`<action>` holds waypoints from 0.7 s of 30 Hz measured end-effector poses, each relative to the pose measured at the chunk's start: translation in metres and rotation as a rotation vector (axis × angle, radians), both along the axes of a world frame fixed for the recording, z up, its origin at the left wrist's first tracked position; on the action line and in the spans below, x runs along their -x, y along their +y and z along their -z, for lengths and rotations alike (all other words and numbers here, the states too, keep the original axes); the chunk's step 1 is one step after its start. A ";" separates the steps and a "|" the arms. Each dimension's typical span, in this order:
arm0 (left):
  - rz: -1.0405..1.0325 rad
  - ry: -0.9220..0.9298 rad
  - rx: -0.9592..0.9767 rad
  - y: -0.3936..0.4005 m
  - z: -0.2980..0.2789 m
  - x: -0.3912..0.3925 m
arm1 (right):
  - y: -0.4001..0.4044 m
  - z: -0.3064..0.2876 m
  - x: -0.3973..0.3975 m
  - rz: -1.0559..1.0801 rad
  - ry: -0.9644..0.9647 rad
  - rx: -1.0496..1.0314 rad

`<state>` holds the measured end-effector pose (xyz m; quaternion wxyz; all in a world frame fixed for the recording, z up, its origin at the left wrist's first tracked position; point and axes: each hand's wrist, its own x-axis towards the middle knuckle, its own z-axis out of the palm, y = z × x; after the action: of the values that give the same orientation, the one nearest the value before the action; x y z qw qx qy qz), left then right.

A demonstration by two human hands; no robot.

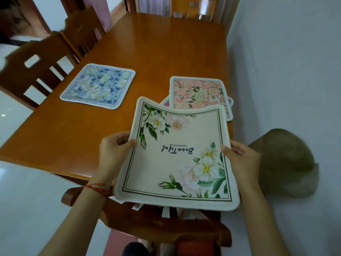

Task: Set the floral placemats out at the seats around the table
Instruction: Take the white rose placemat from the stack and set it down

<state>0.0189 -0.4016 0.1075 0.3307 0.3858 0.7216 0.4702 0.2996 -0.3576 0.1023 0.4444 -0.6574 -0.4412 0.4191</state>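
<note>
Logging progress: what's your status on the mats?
Left hand and right hand grip cream floral placemat. Blue floral placemat laid. Pink stack waits.

**Both hands up, gripping at the sides**

We've got both forearms reaching fwd from the bottom of view, bare, angled inward toward each other. Our left hand (115,150) grips the cream placemat (173,159) at its left edge, thumb on top, fingers (122,138) curled under. Our right hand (239,161) grips the opposite edge the same way, thumb over, other fingers behind. Red string round the left wrist. Both hands approx level, held apart.
</note>
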 end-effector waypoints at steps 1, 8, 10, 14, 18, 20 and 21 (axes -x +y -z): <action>-0.004 0.002 -0.007 -0.008 -0.001 0.000 | -0.005 -0.002 0.000 -0.008 0.007 0.003; -0.059 0.025 -0.035 -0.059 -0.008 0.012 | -0.049 -0.017 0.010 -0.036 0.017 -0.036; -0.066 0.008 -0.045 -0.070 -0.009 0.015 | -0.059 -0.019 0.012 -0.028 0.019 -0.061; -0.053 -0.018 -0.065 -0.103 -0.013 0.025 | -0.095 -0.021 0.021 -0.004 0.040 -0.091; -0.042 -0.038 -0.083 -0.141 -0.015 0.037 | -0.135 -0.017 0.033 0.009 0.022 -0.083; -0.056 -0.038 -0.083 -0.159 -0.015 0.043 | -0.152 -0.017 0.040 0.014 0.018 -0.072; -0.066 -0.038 -0.082 -0.168 -0.014 0.046 | -0.159 -0.017 0.043 0.008 0.016 -0.069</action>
<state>-0.0273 -0.5694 0.1220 0.3127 0.3662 0.7074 0.5174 0.2564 -0.5169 0.1191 0.4719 -0.6401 -0.4491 0.4073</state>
